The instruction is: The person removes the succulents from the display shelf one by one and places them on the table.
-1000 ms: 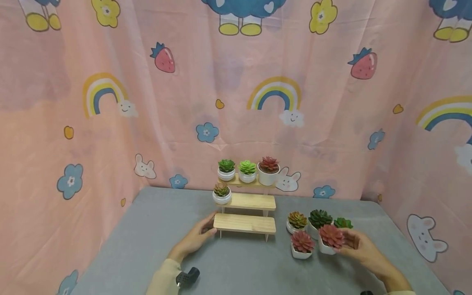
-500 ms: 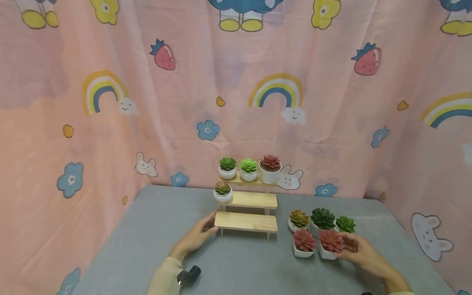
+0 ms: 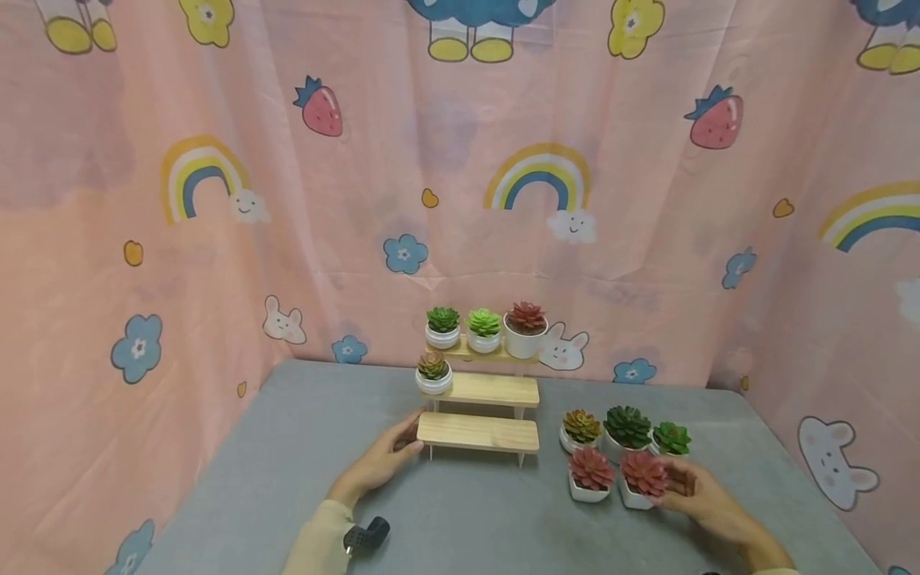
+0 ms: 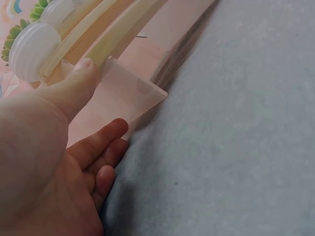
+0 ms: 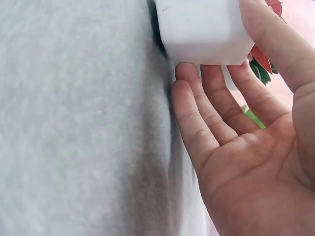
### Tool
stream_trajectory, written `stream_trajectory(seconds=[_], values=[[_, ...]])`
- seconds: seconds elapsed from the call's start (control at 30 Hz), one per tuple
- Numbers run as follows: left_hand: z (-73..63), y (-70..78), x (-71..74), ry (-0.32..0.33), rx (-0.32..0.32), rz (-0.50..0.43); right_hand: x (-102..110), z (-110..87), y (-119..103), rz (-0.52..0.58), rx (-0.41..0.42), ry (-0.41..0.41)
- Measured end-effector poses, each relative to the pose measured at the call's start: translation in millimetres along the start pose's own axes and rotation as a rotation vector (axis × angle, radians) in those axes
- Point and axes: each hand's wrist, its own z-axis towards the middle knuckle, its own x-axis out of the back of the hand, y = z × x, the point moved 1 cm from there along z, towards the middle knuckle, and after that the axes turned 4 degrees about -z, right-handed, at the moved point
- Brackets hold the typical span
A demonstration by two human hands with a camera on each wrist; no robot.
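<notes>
At the left end of a three-tier wooden stand (image 3: 481, 432), my left hand (image 3: 381, 459) touches the lowest board; its thumb lies at the board's edge and its relaxed fingers lie by the translucent leg (image 4: 120, 93). My right hand (image 3: 693, 489) holds a red potted succulent (image 3: 643, 475) by its square white pot (image 5: 204, 32), thumb on one side and fingertips on another. Right beside it on the left stands a similar red succulent (image 3: 591, 473). Behind these are an orange-brown succulent (image 3: 581, 427), a dark green succulent (image 3: 628, 427) and a smaller green one (image 3: 672, 438).
On the stand's top tier sit a dark green succulent (image 3: 442, 325), a light green one (image 3: 484, 328) and a dark red one (image 3: 525, 329). A brownish succulent (image 3: 434, 372) occupies the middle tier's left end. A pink printed curtain (image 3: 460, 192) encloses the grey table (image 3: 287, 447).
My right hand has brought the red succulent slightly nearer to me, roughly level with the other red one. My left hand stays at the stand. The head view has shifted slightly.
</notes>
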Motion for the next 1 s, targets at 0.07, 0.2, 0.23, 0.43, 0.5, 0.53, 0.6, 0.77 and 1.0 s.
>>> stream_trajectory(seconds=[0.07,0.2,0.23,0.43,0.5,0.53,0.6,0.77,1.0], values=[[-0.8,1.1,-0.3,0.002,0.002,-0.005,0,1.1,1,-0.012,-0.01,0.004],[-1.7,3.0,-0.5,0.003,0.007,-0.016,1,2.2,2,-0.066,-0.067,0.04],[-1.6,2.9,-0.5,0.003,0.007,-0.015,1,2.0,2,-0.074,-0.079,0.043],[-1.0,2.0,0.3,-0.004,0.007,-0.008,5,-1.3,3,-0.068,-0.133,0.003],[-1.1,2.0,0.4,-0.005,0.006,-0.015,5,-2.1,2,-0.07,-0.154,-0.008],[-0.5,2.3,0.5,-0.006,0.004,-0.017,5,-2.2,2,-0.067,-0.16,-0.009],[0.4,2.6,0.4,-0.006,0.002,-0.015,5,-2.0,1,-0.081,-0.181,-0.001],[-0.1,2.0,-0.6,0.001,0.006,-0.006,5,-2.5,-4,-0.141,-0.231,0.016],[-1.6,4.5,-0.1,0.008,0.019,-0.018,7,-6.8,-25,-0.219,-0.272,0.052]])
